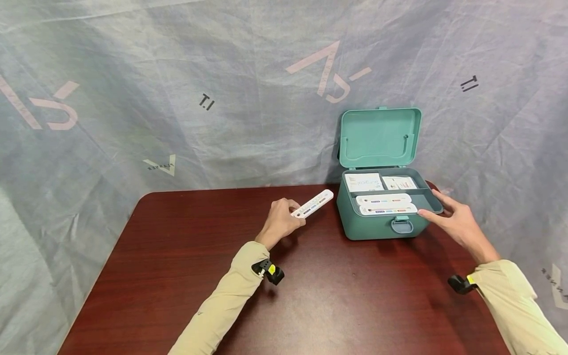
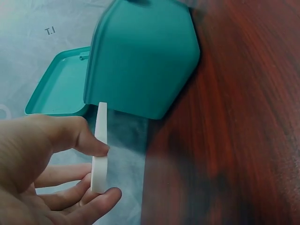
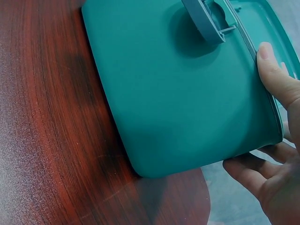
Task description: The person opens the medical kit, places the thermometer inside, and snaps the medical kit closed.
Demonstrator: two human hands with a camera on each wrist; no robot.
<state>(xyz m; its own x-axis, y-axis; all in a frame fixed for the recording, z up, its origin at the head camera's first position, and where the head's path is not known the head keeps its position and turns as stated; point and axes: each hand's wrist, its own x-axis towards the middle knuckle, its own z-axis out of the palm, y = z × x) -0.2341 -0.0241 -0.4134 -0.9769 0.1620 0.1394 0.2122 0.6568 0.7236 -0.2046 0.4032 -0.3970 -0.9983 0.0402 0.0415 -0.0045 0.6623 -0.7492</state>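
In the head view my left hand [image 1: 280, 220] pinches a slim white packet [image 1: 314, 203] with small coloured print, tilted up in the air left of a green first-aid box [image 1: 372, 228]. The left wrist view shows this packet [image 2: 100, 154] edge-on between thumb and fingers. The box's lid [image 1: 380, 138] is raised at the back. My right hand [image 1: 457, 222] grips the box at its right corner, thumb on the rim and fingers against the side wall [image 3: 206, 154]. Two similar white packets [image 1: 385, 199] lie in the front compartment of the box.
A white pack marked "Surgical" [image 1: 364, 182] and a smaller white packet [image 1: 399, 183] sit in the rear compartments. The box stands near the back edge of a dark red wooden table [image 1: 310, 291]. Behind the table hangs a grey printed cloth [image 1: 248, 133].
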